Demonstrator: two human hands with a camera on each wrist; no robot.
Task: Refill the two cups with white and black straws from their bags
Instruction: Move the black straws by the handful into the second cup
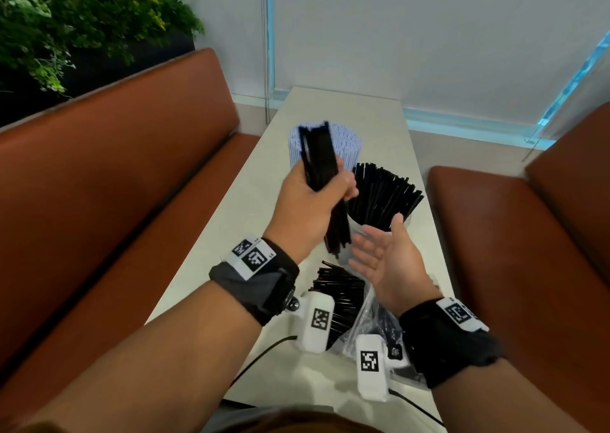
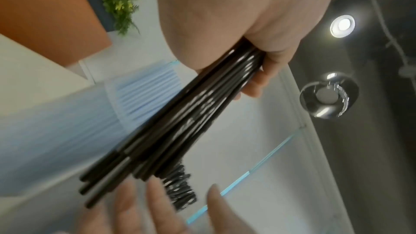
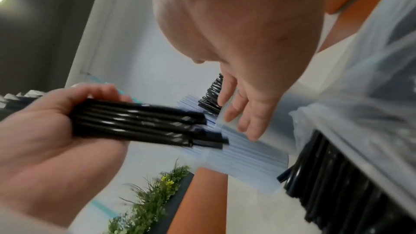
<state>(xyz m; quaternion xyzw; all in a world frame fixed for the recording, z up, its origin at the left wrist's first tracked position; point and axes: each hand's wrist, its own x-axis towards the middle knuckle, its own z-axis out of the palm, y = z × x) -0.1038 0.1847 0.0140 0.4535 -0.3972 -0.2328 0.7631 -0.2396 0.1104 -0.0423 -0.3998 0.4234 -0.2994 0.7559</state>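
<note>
My left hand (image 1: 312, 198) grips a bundle of black straws (image 1: 321, 175) above the table, tilted up and away; the same bundle of black straws (image 2: 189, 116) crosses the left wrist view and shows as black straws (image 3: 139, 124) in the right wrist view. My right hand (image 1: 384, 254) is open, palm up, just below the bundle's lower ends. Behind stand a cup of white straws (image 1: 343, 145) and a clear cup of black straws (image 1: 383, 198). A clear bag of black straws (image 1: 343, 297) lies near my wrists.
The narrow white table (image 1: 373, 109) runs between two brown benches, one on the left (image 1: 125, 175) and one on the right (image 1: 515, 234). A plant (image 1: 82, 20) stands at the far left. Cables (image 1: 260, 353) trail across the near table edge.
</note>
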